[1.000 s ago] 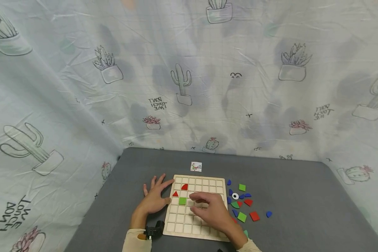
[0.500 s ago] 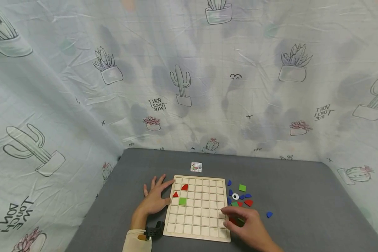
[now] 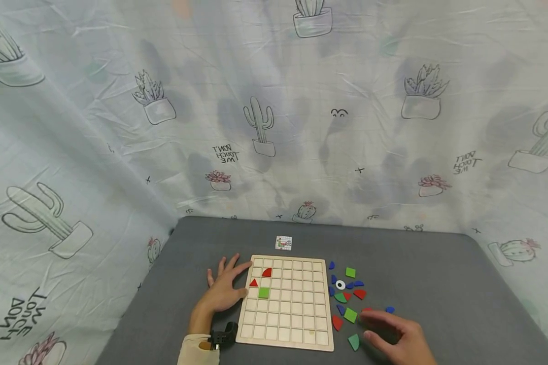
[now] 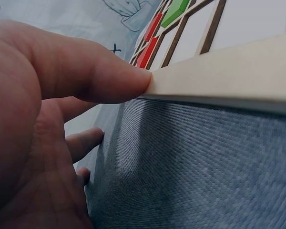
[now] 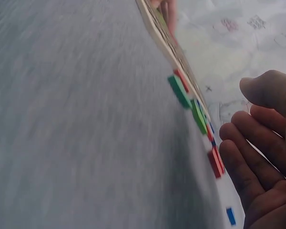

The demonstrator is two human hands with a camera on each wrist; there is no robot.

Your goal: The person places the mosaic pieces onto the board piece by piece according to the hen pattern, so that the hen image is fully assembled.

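A wooden grid board [image 3: 297, 320] lies on the grey table. In its upper left cells sit a red quarter circle [image 3: 267, 272], a red triangle [image 3: 253, 283] and a green square [image 3: 264, 292]. My left hand [image 3: 225, 293] has its fingers spread, with thumb and index finger touching the board's left edge; the left wrist view shows the thumb tip [image 4: 138, 83] against that side. Right of the board, my right hand [image 3: 399, 337] hovers with bent, parted fingers and nothing between them. Its fingers partly hide a red piece [image 3: 367, 309]. Closest by are a green square [image 3: 350, 315] and a dark green piece [image 3: 353, 342].
Several blue, red and green pieces lie loose along the board's right side, around a white ring with a dark centre [image 3: 340, 285]. One blue piece [image 3: 389, 309] lies farther right. A small printed card [image 3: 283, 243] lies behind the board. A patterned curtain [image 3: 301, 152] stands behind the table.
My right hand has moved from over the board's middle to the right, past the board's edge and over the loose pieces. The left hand stays at the left edge.
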